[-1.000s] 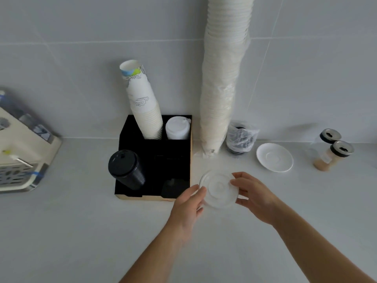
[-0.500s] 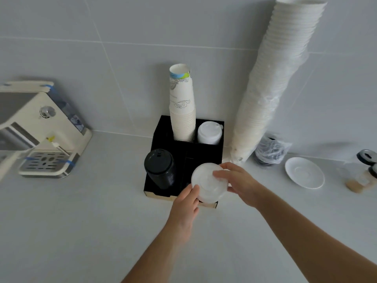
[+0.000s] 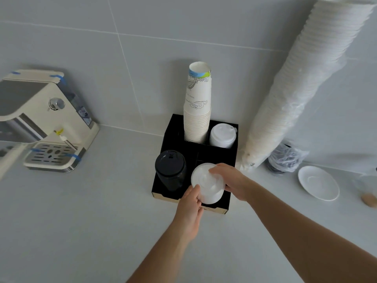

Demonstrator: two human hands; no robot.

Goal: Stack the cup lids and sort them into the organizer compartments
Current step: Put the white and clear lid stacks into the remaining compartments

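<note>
Both hands grip a stack of translucent white plastic cup lids over the black compartmented organizer's front-right compartment. The left hand pinches its near edge; the right hand clasps its far side. The stack seems partly lowered in, though its base is hidden.

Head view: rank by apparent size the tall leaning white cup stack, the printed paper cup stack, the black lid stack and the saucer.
1. Tall leaning white cup stack
2. Printed paper cup stack
3. Black lid stack and saucer: too alike to rank.

Grey tiled wall, pale counter
</note>
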